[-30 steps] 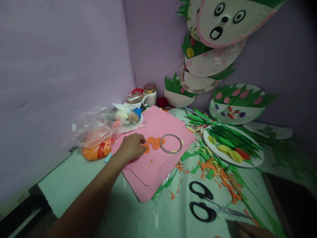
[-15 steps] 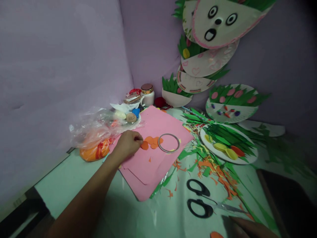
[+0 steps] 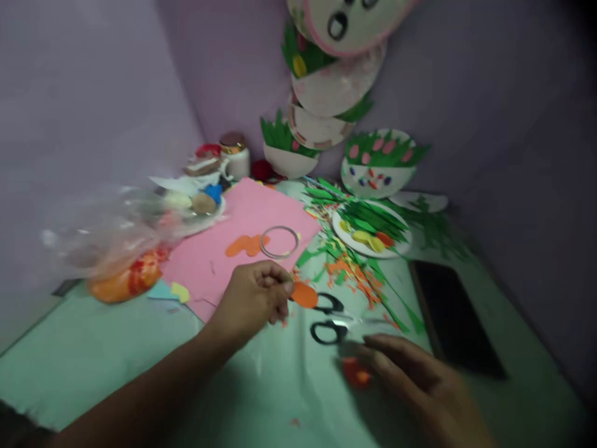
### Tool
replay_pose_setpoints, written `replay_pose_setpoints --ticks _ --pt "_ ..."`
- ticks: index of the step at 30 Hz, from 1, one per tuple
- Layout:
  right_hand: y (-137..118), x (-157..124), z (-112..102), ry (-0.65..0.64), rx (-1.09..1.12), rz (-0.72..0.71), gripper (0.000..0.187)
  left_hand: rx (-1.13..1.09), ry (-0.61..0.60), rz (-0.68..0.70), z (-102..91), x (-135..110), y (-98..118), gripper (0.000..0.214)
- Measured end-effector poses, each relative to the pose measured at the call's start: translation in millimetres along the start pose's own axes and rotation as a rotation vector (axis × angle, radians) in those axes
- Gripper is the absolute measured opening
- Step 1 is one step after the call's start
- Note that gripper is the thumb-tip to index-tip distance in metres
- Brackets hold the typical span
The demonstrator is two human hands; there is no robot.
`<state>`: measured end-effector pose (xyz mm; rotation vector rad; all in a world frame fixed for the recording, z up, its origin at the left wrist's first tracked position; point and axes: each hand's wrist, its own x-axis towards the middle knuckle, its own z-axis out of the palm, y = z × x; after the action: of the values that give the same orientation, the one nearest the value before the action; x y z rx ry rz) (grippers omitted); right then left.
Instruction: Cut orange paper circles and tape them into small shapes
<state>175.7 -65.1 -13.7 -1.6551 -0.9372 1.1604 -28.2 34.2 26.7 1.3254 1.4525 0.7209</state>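
My left hand (image 3: 254, 298) pinches an orange paper cutout (image 3: 305, 295), rounded in shape, between thumb and fingers. It hovers just left of black-handled scissors (image 3: 329, 331) lying on the table. Below the scissors, my right hand (image 3: 410, 379) reaches in from the lower right, blurred, its fingers stretched out and seemingly holding nothing. By its fingertips lie small orange paper pieces (image 3: 356, 373). Behind my left hand, more orange cutouts (image 3: 245, 245) and a grey ring (image 3: 278, 242) rest on pink paper sheets (image 3: 261, 202).
A dark phone (image 3: 454, 317) lies at right. Behind the scissors are orange and green scraps (image 3: 352, 277) and a white plate (image 3: 373, 249) with green strips and yellow pieces. Plastic bags (image 3: 112, 236) and a lidded jar (image 3: 236, 155) stand left; decorated paper plates (image 3: 380, 168) line the wall.
My left hand has left the pink paper and come right and nearer, carrying an orange cutout. My right hand has moved further into view. The camera view has shifted right.
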Motion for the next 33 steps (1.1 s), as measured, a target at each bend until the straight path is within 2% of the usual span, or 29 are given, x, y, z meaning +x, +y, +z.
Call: replay_pose_setpoints --ticks 2,5,7,9,11,13,16,18,19,21,25,27,29,31,33 --pt "-6 -14 3 -0.073 0.171 0.101 0.027 -0.135 -0.205 -0.112 32.3 -22 -4 0.011" --pt "-3 -33 2 -0.058 0.321 0.198 0.031 -0.187 -0.345 -0.254 67.1 -49 -14 0.008" --pt "4 -42 -2 -0.013 0.368 0.235 0.029 -0.154 -0.403 -0.305 79.6 -60 -20 0.008" --pt "11 -46 -6 0.025 0.358 0.23 0.026 -0.069 -0.441 -0.26 84.0 -65 -26 0.008" --pt "16 -46 -10 0.038 0.291 0.202 0.021 0.105 -0.404 -0.052 82.2 -69 -31 0.004" --pt "21 -44 -14 0.014 0.207 0.188 0.016 0.311 -0.368 0.291 77.5 -70 -36 0.01" --pt "24 -40 -19 -0.089 0.127 0.188 0.008 0.517 -0.43 0.793 72.3 -70 -44 0.02" --pt "24 -39 -21 -0.147 0.086 0.165 0.005 0.655 -0.409 0.988 71.8 -69 -49 0.024" --pt "24 -38 -21 -0.163 0.062 0.145 0.004 0.725 -0.375 1.028 71.9 -67 -51 0.026" --pt "22 -38 -24 -0.168 0.008 0.102 0.004 0.814 -0.309 1.0 71.8 -64 -52 0.025" --pt "17 -39 -29 -0.173 -0.101 0.024 0.006 0.822 -0.224 0.872 69.7 -59 -49 0.024" --pt "16 -38 -29 -0.209 -0.154 -0.016 0.009 0.792 -0.271 0.904 70.1 -59 -47 0.024" --pt "16 -36 -28 -0.24 -0.216 -0.066 0.012 0.776 -0.371 0.947 72.0 -59 -45 0.022" --pt "17 -34 -26 -0.257 -0.265 -0.12 0.014 0.81 -0.493 0.916 74.3 -60 -43 0.02" --pt "19 -31 -25 -0.259 -0.274 -0.134 0.015 0.832 -0.552 0.862 76.1 -60 -42 0.02"
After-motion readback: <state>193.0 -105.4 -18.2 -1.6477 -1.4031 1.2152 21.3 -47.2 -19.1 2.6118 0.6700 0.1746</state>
